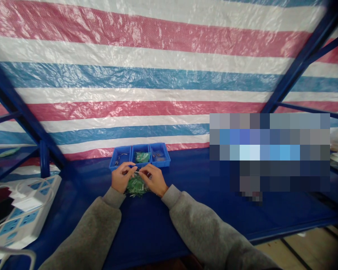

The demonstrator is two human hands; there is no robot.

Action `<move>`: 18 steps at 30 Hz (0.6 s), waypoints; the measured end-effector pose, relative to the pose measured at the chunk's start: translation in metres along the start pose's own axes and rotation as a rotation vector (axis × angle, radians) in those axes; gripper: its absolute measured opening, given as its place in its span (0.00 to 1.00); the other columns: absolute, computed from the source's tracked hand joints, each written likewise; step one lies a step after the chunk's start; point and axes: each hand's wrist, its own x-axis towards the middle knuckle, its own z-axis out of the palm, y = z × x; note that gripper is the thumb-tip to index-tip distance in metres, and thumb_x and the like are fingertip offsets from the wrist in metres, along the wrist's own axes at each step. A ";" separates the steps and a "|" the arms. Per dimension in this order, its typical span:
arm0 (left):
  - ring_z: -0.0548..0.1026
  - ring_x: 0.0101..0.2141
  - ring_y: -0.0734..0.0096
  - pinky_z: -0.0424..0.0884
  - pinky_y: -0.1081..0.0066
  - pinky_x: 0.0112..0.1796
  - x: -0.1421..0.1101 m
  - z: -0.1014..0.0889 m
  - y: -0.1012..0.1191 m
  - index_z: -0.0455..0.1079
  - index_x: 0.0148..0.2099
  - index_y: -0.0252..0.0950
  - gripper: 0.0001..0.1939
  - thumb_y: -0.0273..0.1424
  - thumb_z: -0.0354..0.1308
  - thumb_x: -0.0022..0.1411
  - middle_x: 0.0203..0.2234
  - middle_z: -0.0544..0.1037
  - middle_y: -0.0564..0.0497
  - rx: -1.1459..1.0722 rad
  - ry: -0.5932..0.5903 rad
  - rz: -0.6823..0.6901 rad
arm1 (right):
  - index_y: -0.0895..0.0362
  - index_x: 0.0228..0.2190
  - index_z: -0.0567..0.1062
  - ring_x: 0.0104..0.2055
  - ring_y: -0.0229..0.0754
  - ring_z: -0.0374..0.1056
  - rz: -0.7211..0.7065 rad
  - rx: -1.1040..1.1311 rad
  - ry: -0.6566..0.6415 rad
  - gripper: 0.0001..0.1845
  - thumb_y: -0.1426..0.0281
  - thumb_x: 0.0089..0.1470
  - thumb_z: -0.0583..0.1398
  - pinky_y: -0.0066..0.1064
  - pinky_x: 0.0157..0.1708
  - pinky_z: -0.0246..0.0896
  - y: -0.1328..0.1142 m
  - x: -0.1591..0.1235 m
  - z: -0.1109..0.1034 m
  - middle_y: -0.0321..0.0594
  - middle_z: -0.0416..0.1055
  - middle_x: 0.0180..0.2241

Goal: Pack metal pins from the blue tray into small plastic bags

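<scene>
- My left hand [121, 178] and my right hand [154, 179] are raised close together at the middle of the scene, just above the table.
- The fingertips of both hands pinch a thin, pale metal piece [136, 172] between them; it is too small to tell exactly what it is.
- A crumpled green plastic bag [136, 186] lies directly beneath my hands, touching my wrists, with small items inside that I cannot make out.
- Just beyond my hands stands a blue plastic tray [112, 162] with three compartments in a row.
- The left compartment holds small metal pieces [120, 158], the middle one a green bag [142, 157], and the right one small brownish parts [157, 155].
- Grey sleeves [87, 232] cover both my forearms.
- Everything rests on a dark blue table covering [169, 221].
- To my near left lies a white power strip [25, 221] with blue sockets.
- Far ahead hangs a striped red, white and blue tarp [129, 78], framed by blue metal shelving [301, 56].
- A blurred patch [270, 157] hides part of the right side.
</scene>
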 end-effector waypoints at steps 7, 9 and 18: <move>0.66 0.16 0.78 0.65 0.77 0.20 0.001 0.001 -0.003 0.71 0.39 0.33 0.12 0.35 0.60 0.53 0.17 0.71 0.56 -0.097 -0.008 -0.019 | 0.57 0.30 0.73 0.29 0.36 0.64 0.049 -0.011 0.081 0.11 0.66 0.57 0.54 0.26 0.30 0.59 0.000 0.001 0.001 0.38 0.69 0.28; 0.65 0.16 0.79 0.64 0.78 0.19 0.002 0.001 -0.003 0.72 0.36 0.33 0.11 0.35 0.61 0.52 0.18 0.72 0.55 -0.091 -0.008 -0.023 | 0.58 0.31 0.73 0.29 0.36 0.64 0.070 0.003 0.120 0.11 0.66 0.58 0.53 0.25 0.30 0.59 0.001 0.001 0.001 0.38 0.70 0.28; 0.70 0.23 0.75 0.66 0.77 0.20 0.003 0.000 -0.002 0.71 0.37 0.33 0.11 0.36 0.57 0.56 0.30 0.75 0.49 -0.136 0.009 0.027 | 0.57 0.30 0.74 0.29 0.36 0.65 0.063 -0.033 0.105 0.12 0.67 0.58 0.53 0.25 0.31 0.58 0.000 0.002 0.000 0.38 0.71 0.28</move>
